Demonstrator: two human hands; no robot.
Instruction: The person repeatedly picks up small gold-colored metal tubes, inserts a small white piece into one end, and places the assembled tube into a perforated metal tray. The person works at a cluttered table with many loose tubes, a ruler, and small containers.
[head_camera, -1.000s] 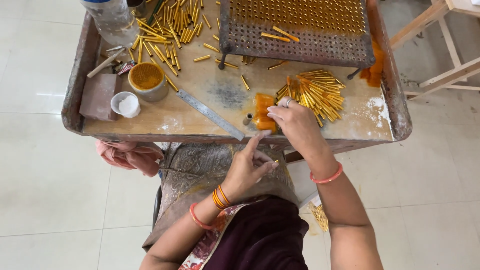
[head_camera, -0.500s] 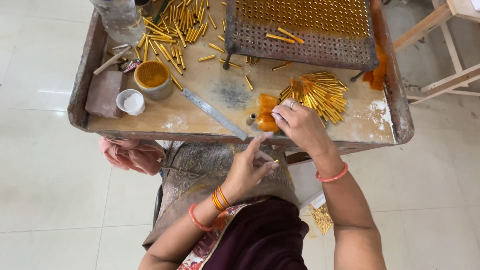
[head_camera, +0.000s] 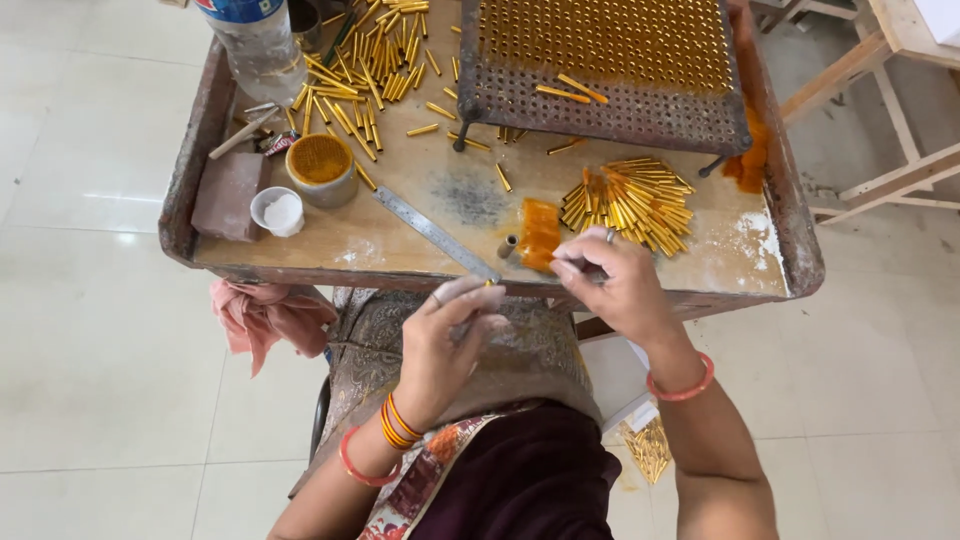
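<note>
A person's left hand (head_camera: 440, 345) hovers just below the tray's (head_camera: 200, 140) near edge, fingers curled, pinching a thin golden tube (head_camera: 487, 287). The right hand (head_camera: 615, 290) rests on the edge, fingers closed on something too small to tell, near a fanned pile of golden tubes (head_camera: 630, 200). A round tin (head_camera: 320, 168) holds orange-yellow powder; a small white cup (head_camera: 278, 211) holds white paste.

This is a small craft workshop, set up for handwork on the floor. A worn, rimmed table (head_camera: 250, 262) dusted with powder carries heaps of short golden metal tubes (head_camera: 632, 203), a perforated metal rack (head_camera: 600, 100) filled with more of them, a steel ruler (head_camera: 436, 234) and a tin of orange paste (head_camera: 320, 168). Bare wooden frames (head_camera: 880, 60) stand on the pale tiled floor (head_camera: 90, 380).
</note>
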